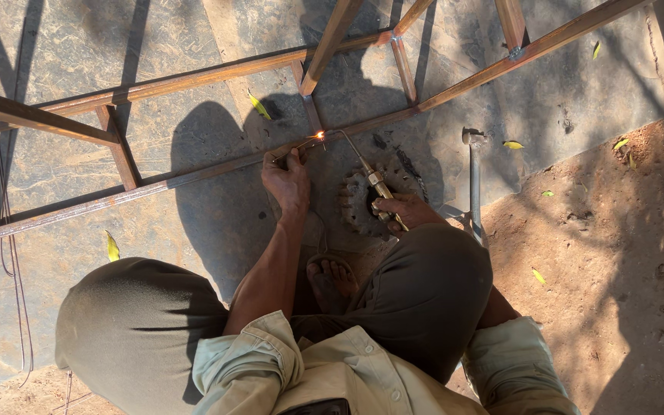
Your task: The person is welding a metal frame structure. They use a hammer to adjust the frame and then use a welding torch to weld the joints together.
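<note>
Torch (370,180), brass-bodied, lies gripped in the right hand (403,211) at centre frame, its thin tip reaching up-left to a bright spark on the rusty steel frame (194,175). Just left, the left hand (286,180) pinches a filler rod (295,148) toward that spot. Steadying both hands and keeping flame and rod meeting on the joint seems wise; farther right a hammer (473,177) lies on the ground.
</note>
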